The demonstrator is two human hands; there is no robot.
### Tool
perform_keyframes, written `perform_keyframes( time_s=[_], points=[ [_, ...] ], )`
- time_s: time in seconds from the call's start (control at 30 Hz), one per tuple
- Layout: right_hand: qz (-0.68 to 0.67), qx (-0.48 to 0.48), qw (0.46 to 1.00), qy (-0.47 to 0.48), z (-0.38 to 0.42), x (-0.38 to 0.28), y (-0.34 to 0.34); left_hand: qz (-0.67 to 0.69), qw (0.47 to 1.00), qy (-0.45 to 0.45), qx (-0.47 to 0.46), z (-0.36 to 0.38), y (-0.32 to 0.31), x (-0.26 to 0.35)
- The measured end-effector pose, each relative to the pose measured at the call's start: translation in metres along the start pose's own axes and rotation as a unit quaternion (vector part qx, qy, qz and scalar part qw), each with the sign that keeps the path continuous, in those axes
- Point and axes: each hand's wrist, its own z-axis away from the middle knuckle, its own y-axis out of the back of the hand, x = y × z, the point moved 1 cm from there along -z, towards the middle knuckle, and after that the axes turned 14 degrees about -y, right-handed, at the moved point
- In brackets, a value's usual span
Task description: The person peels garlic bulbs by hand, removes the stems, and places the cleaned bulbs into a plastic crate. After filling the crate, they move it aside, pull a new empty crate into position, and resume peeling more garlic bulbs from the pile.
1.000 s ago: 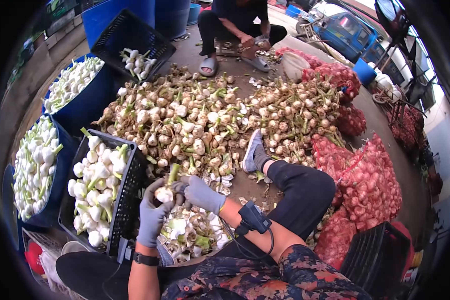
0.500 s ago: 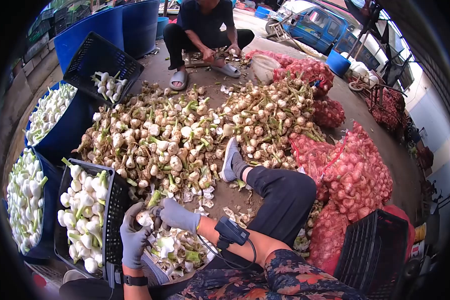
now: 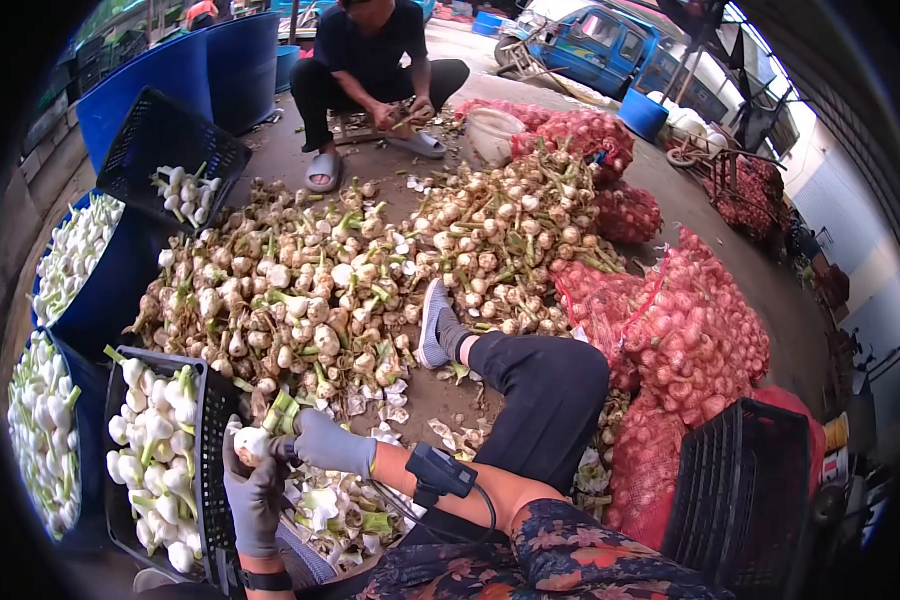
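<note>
My left hand [image 3: 255,500], in a grey glove, is closed around a whitish garlic bulb [image 3: 252,445], and a thick green stem [image 3: 282,410] shows just above it. Right against the bulb are the darkened fingertips of my right hand [image 3: 332,442], also gloved and closed; what they pinch I cannot tell. Peeled skins and stem scraps [image 3: 340,515] lie below both hands. Left of my left hand stands a black crate [image 3: 210,470] holding cleaned white garlic [image 3: 155,450] with green stems. In front spreads a big heap of unpeeled garlic [image 3: 290,290].
Blue tubs [image 3: 90,430] of white garlic line the left side, with a tilted black crate [image 3: 140,150] above them. Red mesh sacks [image 3: 700,330] of garlic and another black crate [image 3: 740,490] stand at right. Across the heap, a person [image 3: 370,70] sits handling garlic.
The view has shifted, so the scene sits slightly further left. My left hand has turned the garlic bulb, showing more of its white side; my right hand stays against it.
</note>
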Motion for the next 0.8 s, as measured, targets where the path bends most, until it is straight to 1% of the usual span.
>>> perform_keyframes(
  time_s=[0.03, 0.07, 0.1, 0.13, 0.17, 0.2, 0.23, 0.27, 0.3, 0.33, 0.37, 0.4, 0.43, 0.47, 0.5, 0.53, 0.57, 0.6, 0.63, 0.67, 0.7, 0.73, 0.77, 0.8],
  points=[
    [-0.111, -0.061, 0.990, -0.068, -0.001, 0.004, 0.001, -0.060, 0.998, 0.011, -0.026, -0.001, 0.010, -0.001],
    [-0.031, -0.018, 0.998, -0.061, 0.001, 0.001, 0.004, -0.119, 0.991, 0.023, -0.055, -0.004, 0.014, -0.001],
    [0.029, 0.002, 0.997, -0.078, -0.002, 0.006, 0.003, -0.055, 0.991, 0.124, -0.015, -0.006, 0.019, 0.000],
    [0.087, 0.023, 0.991, -0.099, -0.007, 0.014, 0.001, -0.086, 0.986, 0.053, -0.133, -0.006, 0.033, 0.000],
    [0.037, -0.021, 0.994, -0.105, 0.001, 0.003, -0.002, -0.086, 0.993, 0.059, -0.051, -0.013, 0.029, -0.007],
    [0.044, -0.053, 0.982, -0.177, 0.012, -0.004, -0.001, -0.089, 0.993, 0.063, 0.034, -0.021, 0.026, -0.012],
    [0.045, -0.031, 0.991, -0.121, 0.011, 0.012, -0.011, -0.393, 0.885, -0.217, -0.123, -0.022, 0.060, -0.021],
    [0.049, -0.012, 0.997, -0.064, 0.004, 0.029, -0.022, -0.255, 0.959, -0.098, -0.070, -0.015, 0.034, 0.004],
    [0.157, 0.024, 0.986, -0.053, 0.002, 0.031, -0.021, -0.196, 0.971, -0.085, -0.111, -0.018, 0.044, -0.003],
    [0.153, 0.026, 0.986, -0.056, 0.003, 0.033, -0.018, -0.137, 0.977, -0.070, -0.150, -0.019, 0.039, -0.001],
    [0.140, -0.003, 0.988, -0.065, 0.001, 0.034, -0.016, -0.268, 0.946, -0.073, -0.167, -0.016, 0.035, -0.001],
    [0.125, -0.037, 0.989, -0.073, -0.001, 0.035, -0.017, -0.397, 0.898, -0.075, -0.177, -0.012, 0.032, 0.000],
    [0.156, -0.040, 0.986, -0.031, -0.002, 0.039, -0.021, -0.253, 0.960, 0.049, -0.112, -0.012, 0.019, 0.008],
    [0.243, -0.044, 0.968, -0.044, 0.000, 0.029, -0.015, -0.248, 0.963, 0.043, -0.100, -0.010, 0.023, 0.010],
    [0.318, -0.006, 0.945, -0.078, 0.015, -0.003, -0.002, -0.201, 0.976, 0.060, -0.063, -0.010, 0.023, 0.011],
    [0.343, 0.102, 0.933, -0.025, 0.013, 0.003, 0.003, -0.150, 0.985, 0.078, -0.025, -0.009, 0.022, 0.009],
    [0.453, 0.121, 0.883, -0.030, 0.000, 0.015, 0.012, -0.143, 0.986, 0.006, -0.083, -0.004, 0.026, 0.005],
    [0.441, 0.065, 0.894, -0.036, -0.004, 0.026, 0.022, -0.125, 0.978, 0.036, -0.161, -0.002, 0.006, 0.026],
    [0.435, 0.049, 0.899, -0.028, 0.002, 0.024, 0.020, -0.030, 0.991, 0.061, -0.113, 0.002, -0.005, 0.029],
    [0.468, -0.065, 0.881, -0.034, 0.015, 0.008, 0.016, 0.024, 0.995, 0.062, -0.070, -0.002, -0.007, 0.028],
    [0.463, -0.094, 0.881, -0.024, 0.025, 0.018, -0.001, -0.172, 0.977, -0.035, -0.121, -0.008, 0.023, 0.019],
    [0.456, -0.193, 0.868, -0.041, 0.042, 0.016, -0.011, -0.090, 0.994, -0.035, -0.056, -0.013, 0.007, 0.033],
    [0.492, -0.304, 0.815, -0.043, 0.051, 0.023, -0.026, -0.030, 0.998, -0.049, -0.020, -0.016, 0.024, 0.035],
    [0.495, -0.373, 0.782, -0.070, 0.062, 0.007, -0.036, 0.037, 0.997, -0.069, 0.004, -0.023, 0.050, 0.027]
  ],
)
